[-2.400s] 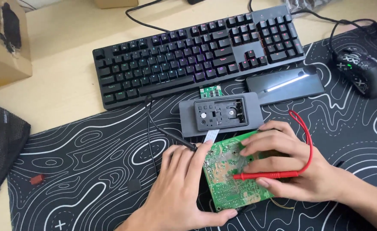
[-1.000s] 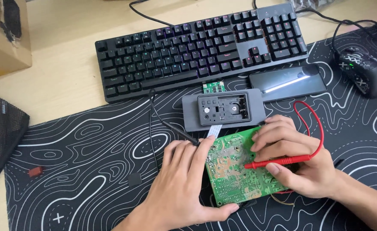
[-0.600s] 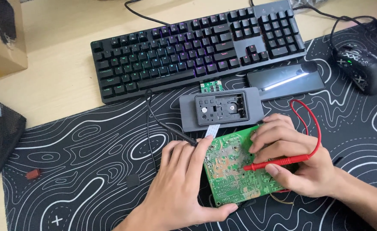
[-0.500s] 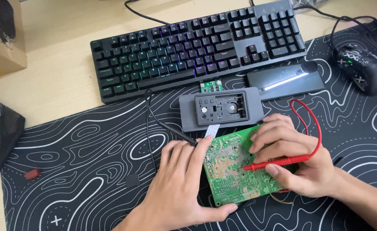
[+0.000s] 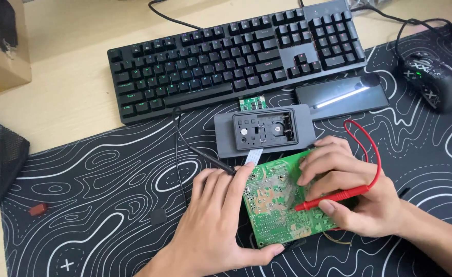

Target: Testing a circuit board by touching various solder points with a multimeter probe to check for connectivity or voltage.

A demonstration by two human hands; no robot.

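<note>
Right now the red probe lies across the green circuit board.
Right hand clamps the probe, tip pointing leftward toward the left hand, whose grip steadies the board's edge.

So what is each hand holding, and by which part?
The right hand holds a red probe along its shaft, thumb underneath. The left hand grips the green board by its left edge, thumb at the bottom corner.
</note>
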